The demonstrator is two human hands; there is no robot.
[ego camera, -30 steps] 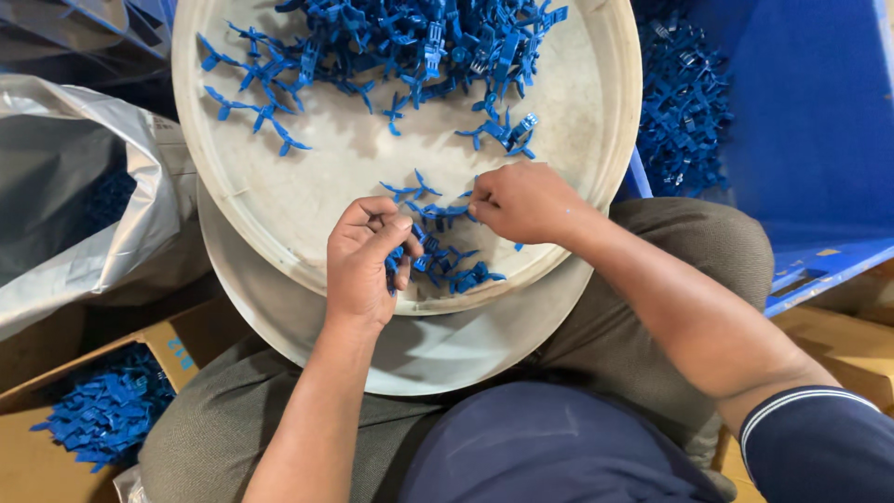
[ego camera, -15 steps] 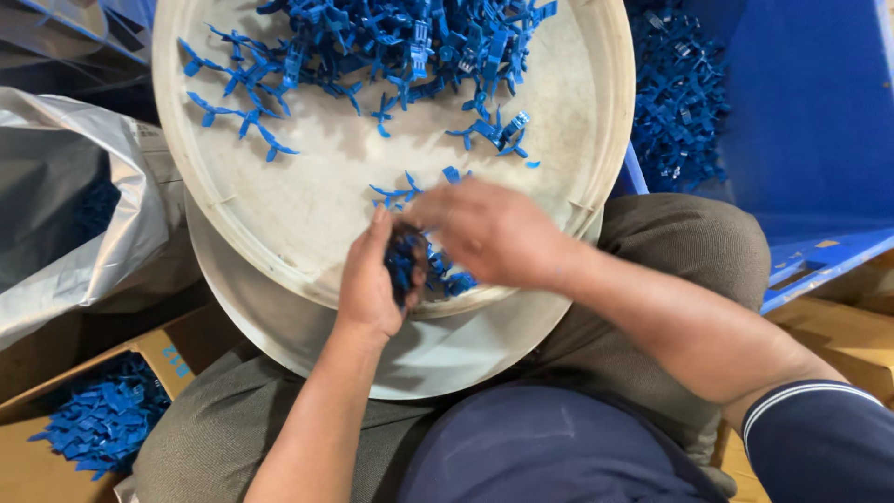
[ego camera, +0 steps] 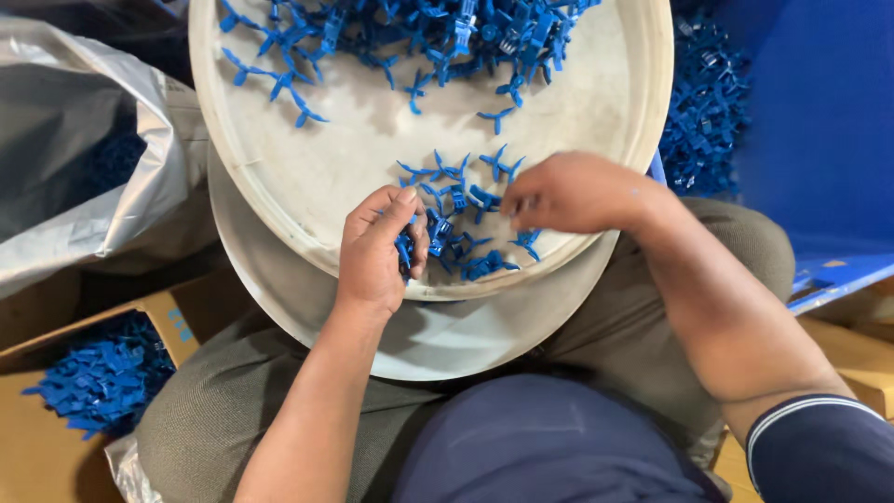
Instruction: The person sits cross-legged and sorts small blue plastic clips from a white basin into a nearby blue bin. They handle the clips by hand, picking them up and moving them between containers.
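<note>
Two round cream trays stacked on the lap, the upper tray (ego camera: 307,177) tipped over the lower tray (ego camera: 279,298); across the far side of the upper one a dense heap of small blue plastic parts (ego camera: 419,33), three-pronged and clip-like, thinning towards the bare middle; nearer the body, a smaller cluster of blue parts (ego camera: 461,219) lying between the two hands on the tray floor. To the right, a deep blue crate (ego camera: 819,121) with more of the same blue pieces (ego camera: 708,102) piled against its wall. To the left, a silvery plastic bag (ego camera: 102,196), mouth open, a dark blue mass dimly seen inside. At lower left, a brown cardboard box (ego camera: 158,321) lined with clear film, holding a pile of blue pieces (ego camera: 98,377); a small blue mark on its flap, too small to make out. Left hand (ego camera: 377,256) curled at the near rim of the upper tray, fingers bent in and closed round a few blue parts, thumb pressed over them. Right hand (ego camera: 573,191) knuckles up over the cluster's right edge, fingers tucked under and pointing left; fingertips hidden, so whether pinching a part cannot be told.
</note>
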